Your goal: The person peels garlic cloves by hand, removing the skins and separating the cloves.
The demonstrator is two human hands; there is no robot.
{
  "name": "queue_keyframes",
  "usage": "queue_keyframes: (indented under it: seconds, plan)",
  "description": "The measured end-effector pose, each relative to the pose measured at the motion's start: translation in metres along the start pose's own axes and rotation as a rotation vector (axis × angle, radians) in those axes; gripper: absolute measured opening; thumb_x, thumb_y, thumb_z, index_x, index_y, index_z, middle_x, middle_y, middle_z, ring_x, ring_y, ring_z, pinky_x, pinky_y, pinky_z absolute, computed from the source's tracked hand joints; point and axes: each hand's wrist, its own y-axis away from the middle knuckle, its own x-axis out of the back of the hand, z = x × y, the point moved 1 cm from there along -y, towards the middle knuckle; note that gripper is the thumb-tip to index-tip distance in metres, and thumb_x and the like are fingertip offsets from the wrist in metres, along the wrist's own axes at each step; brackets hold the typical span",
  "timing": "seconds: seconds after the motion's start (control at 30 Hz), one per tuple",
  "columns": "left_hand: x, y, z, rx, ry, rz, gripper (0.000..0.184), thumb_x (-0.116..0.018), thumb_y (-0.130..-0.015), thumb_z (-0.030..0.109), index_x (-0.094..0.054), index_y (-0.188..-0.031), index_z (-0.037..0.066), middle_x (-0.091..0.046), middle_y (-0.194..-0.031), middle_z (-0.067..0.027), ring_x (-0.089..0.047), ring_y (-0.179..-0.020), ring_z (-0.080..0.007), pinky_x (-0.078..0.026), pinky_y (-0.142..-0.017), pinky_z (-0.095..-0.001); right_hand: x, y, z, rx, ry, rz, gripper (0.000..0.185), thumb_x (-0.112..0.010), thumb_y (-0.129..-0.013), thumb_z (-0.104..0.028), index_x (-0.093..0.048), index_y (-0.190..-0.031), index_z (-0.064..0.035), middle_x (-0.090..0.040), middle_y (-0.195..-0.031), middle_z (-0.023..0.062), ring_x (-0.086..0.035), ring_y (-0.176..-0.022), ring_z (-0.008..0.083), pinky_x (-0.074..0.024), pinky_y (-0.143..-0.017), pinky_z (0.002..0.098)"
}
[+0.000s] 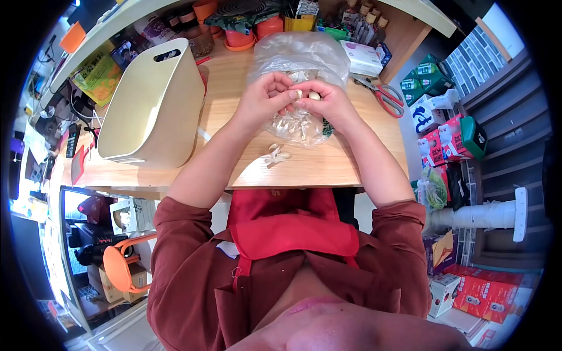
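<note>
Over a clear plastic bag (304, 52) my two hands meet, fingertips close together. My left hand (266, 100) has its thumb and fingers pinched on a small pale garlic clove (298, 94). My right hand (329, 104) is closed round another whitish clove (314, 95), with its fingertips near the first one. Beneath my hands, garlic skins and pieces (295, 126) lie on the plastic. A few more garlic pieces (277, 155) rest on the wooden table (234, 70) nearer its front edge.
A large cream bin (193, 105) stands on the table at the left. Red-handled scissors (386, 99) lie to the right of the bag. Orange pots (239, 40), bottles (366, 26) and a white box (361, 57) line the back. Stacked packages (445, 140) are beyond the right edge.
</note>
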Motion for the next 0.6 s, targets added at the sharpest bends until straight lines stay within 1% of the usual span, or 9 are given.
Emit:
queue_keyframes:
  seconds: [0.1,0.2,0.3,0.4,0.5,0.6]
  plan:
    - [0.003,0.0,-0.001,-0.004,0.048,-0.012,0.018,-0.061,-0.081,0.007,-0.05,-0.095,0.003,-0.059,-0.078,-0.0044,-0.057,-0.066,-0.0095,-0.045,-0.056,-0.0207,0.002,0.0,0.0,0.004,0.147,0.012,0.028,-0.07,-0.073,-0.011,-0.064,-0.1,-0.0084,-0.057,-0.077,-0.002,-0.053,-0.074,0.007,-0.0432,-0.068,0.0217]
    - [0.004,-0.001,-0.001,0.012,0.042,-0.031,0.02,-0.061,-0.08,0.006,-0.05,-0.096,0.002,-0.059,-0.079,-0.0046,-0.057,-0.067,-0.0101,-0.046,-0.057,-0.0218,0.002,-0.001,0.001,0.114,0.289,0.024,0.028,-0.07,-0.072,-0.01,-0.064,-0.1,-0.0097,-0.058,-0.075,-0.0008,-0.053,-0.072,0.0072,-0.0433,-0.066,0.0217]
    - [0.007,-0.003,-0.005,-0.006,0.052,-0.066,0.02,-0.06,-0.079,0.004,-0.049,-0.095,0.002,-0.059,-0.081,-0.005,-0.058,-0.069,-0.0106,-0.047,-0.059,-0.0221,0.001,-0.002,0.003,0.212,0.357,0.018,0.03,-0.07,-0.071,-0.01,-0.064,-0.1,-0.0103,-0.058,-0.073,0.0007,-0.054,-0.07,0.0082,-0.0435,-0.065,0.022]
    - [0.007,-0.004,-0.007,0.004,0.034,-0.064,0.021,-0.059,-0.078,0.002,-0.049,-0.096,0.002,-0.058,-0.085,-0.0056,-0.058,-0.072,-0.0108,-0.048,-0.061,-0.0227,0.0,-0.002,0.005,0.21,0.37,0.012,0.03,-0.07,-0.07,-0.01,-0.064,-0.1,-0.0113,-0.059,-0.074,0.0019,-0.054,-0.069,0.0096,-0.0439,-0.065,0.0225]
    - [0.008,-0.005,-0.011,-0.023,0.006,-0.08,0.022,-0.058,-0.078,0.001,-0.048,-0.097,0.002,-0.058,-0.088,-0.006,-0.058,-0.075,-0.0109,-0.048,-0.064,-0.0232,0.0,-0.001,0.003,0.266,0.437,0.007,0.03,-0.071,-0.07,-0.01,-0.064,-0.099,-0.012,-0.059,-0.075,0.0026,-0.055,-0.068,0.0106,-0.0443,-0.065,0.0234]
    - [0.006,-0.004,-0.008,-0.003,0.004,-0.071,0.022,-0.057,-0.078,0.0,-0.048,-0.098,0.001,-0.057,-0.089,-0.0059,-0.058,-0.076,-0.0109,-0.048,-0.065,-0.0233,0.0,-0.001,0.004,0.306,0.465,0.009,0.03,-0.071,-0.07,-0.011,-0.063,-0.099,-0.0121,-0.06,-0.076,0.0037,-0.056,-0.069,0.0123,-0.0449,-0.065,0.0245]
